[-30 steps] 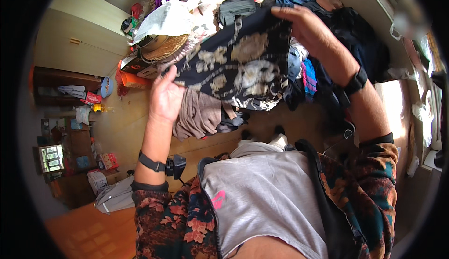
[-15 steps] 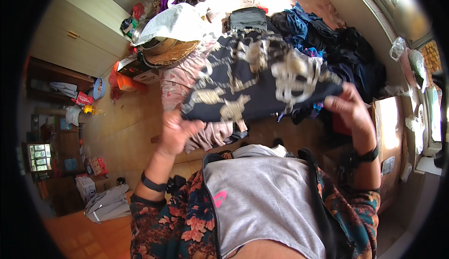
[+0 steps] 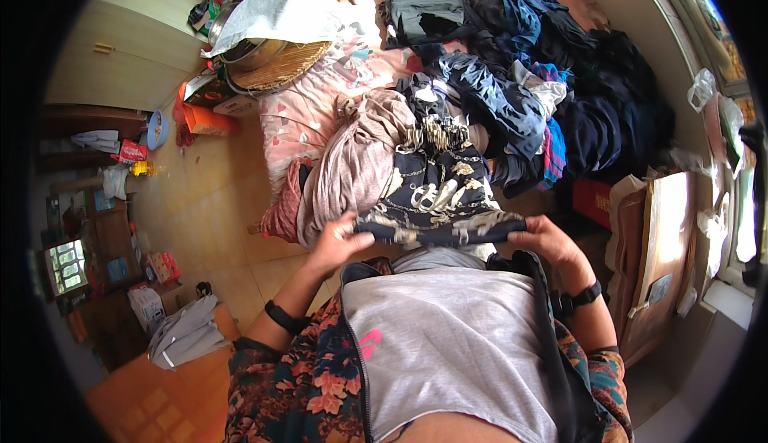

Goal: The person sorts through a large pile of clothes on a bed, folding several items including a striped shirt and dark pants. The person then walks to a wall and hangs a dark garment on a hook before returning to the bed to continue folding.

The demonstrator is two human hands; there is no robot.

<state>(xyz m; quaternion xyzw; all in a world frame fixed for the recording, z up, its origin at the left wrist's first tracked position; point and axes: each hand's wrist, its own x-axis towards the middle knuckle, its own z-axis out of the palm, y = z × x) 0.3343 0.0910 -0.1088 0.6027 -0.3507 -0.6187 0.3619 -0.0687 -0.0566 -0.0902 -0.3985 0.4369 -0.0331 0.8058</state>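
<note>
A black garment with a cream flower-and-chain print (image 3: 436, 195) stretches between my hands, its near edge pulled fairly straight just in front of my waist. My left hand (image 3: 340, 243) pinches that edge's left end, and my right hand (image 3: 552, 243) grips the right end. Beyond, the cloth lies gathered on the bed's edge; which kind of garment it is, I cannot tell. Left of it a mauve garment (image 3: 360, 151) lies crumpled, hanging over the edge. A blue-grey garment (image 3: 492, 99) lies loosely behind it to the right.
Folded dark clothes (image 3: 428, 15) are stacked farther back on the bed. A dark clothes heap (image 3: 628, 99) covers the right side. A wicker tray (image 3: 280, 71) with a metal bowl stands at the left. A wooden board (image 3: 664, 243) stands to the right, near the window.
Both hands have come down and closer to my body with the printed garment. Held spread over the bed before, it now rests gathered there, uncovering the mauve and blue-grey garments.
</note>
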